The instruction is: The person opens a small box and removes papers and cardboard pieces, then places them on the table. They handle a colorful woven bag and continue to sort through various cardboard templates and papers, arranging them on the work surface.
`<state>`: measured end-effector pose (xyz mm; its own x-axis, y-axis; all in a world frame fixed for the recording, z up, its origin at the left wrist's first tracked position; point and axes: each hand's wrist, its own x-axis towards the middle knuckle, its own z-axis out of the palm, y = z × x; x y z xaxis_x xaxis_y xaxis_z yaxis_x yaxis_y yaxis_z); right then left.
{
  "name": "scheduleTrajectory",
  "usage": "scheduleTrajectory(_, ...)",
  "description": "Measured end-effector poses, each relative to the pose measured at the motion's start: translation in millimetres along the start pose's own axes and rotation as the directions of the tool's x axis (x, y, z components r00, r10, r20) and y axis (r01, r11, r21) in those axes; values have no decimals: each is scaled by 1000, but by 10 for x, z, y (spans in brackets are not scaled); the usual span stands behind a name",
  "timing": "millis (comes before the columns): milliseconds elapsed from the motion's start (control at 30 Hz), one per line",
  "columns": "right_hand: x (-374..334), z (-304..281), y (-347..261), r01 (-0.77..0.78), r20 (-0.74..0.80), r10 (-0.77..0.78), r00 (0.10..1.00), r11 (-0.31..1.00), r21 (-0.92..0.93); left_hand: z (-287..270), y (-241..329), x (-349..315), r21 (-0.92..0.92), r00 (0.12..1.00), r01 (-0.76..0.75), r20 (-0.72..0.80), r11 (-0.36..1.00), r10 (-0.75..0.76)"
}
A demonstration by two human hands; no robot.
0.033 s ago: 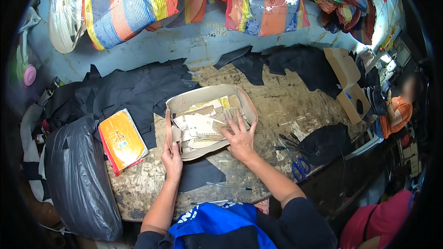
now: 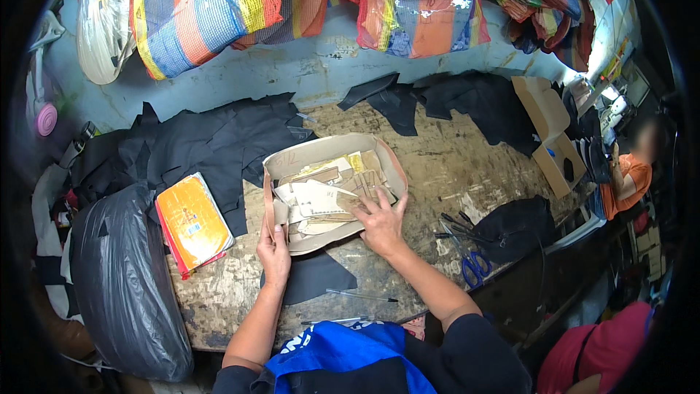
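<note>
A shallow beige cardboard box (image 2: 321,152) sits on the worn table in front of me, slightly tilted. Inside lie several cream and tan card pieces (image 2: 315,197), some with rows of small marks along their edges. My left hand (image 2: 274,257) grips the box at its near left corner, thumb against the wall. Reaching over the near right wall, my right hand (image 2: 383,228) rests with spread fingers on the card pieces and holds none of them. A black flat piece (image 2: 319,277) lies just below the box.
Black sheet material (image 2: 197,142) covers the table's far side. An orange book (image 2: 193,220) and a bulging black plastic bag (image 2: 127,284) are at left. Blue-handled scissors (image 2: 475,268), a black cloth bundle (image 2: 516,228) and an open carton (image 2: 558,164) are right. Two people are nearby at right.
The fingers of my right hand have slid slightly toward me over the card pieces. My left hand keeps its hold on the box.
</note>
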<state>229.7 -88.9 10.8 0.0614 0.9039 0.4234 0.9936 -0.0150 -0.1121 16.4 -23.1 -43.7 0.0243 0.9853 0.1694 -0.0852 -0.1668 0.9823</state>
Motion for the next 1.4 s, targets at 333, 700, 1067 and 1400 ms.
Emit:
scheduleTrajectory(333, -225, 107, 1017, -156, -339, 171, 925, 985, 71, 924, 500, 233, -19, 950, -182, 254, 983, 180)
scheduleTrajectory(700, 1253, -128, 2427, -603, -18, 674, 739, 648, -466, 1471, 1010, 628, 69, 552, -611, 752, 789, 361)
scheduleTrajectory(1067, 2313, 1241, 429, -58, -129, 117, 985, 919, 390, -370, -26, 56, 654, 941, -305, 318, 692, 115)
scheduleTrajectory(1400, 2354, 1679, 374, -369, -79, 423, 902, 855, 363, -443, -99, 68, 429, 975, -224, 92, 875, 204)
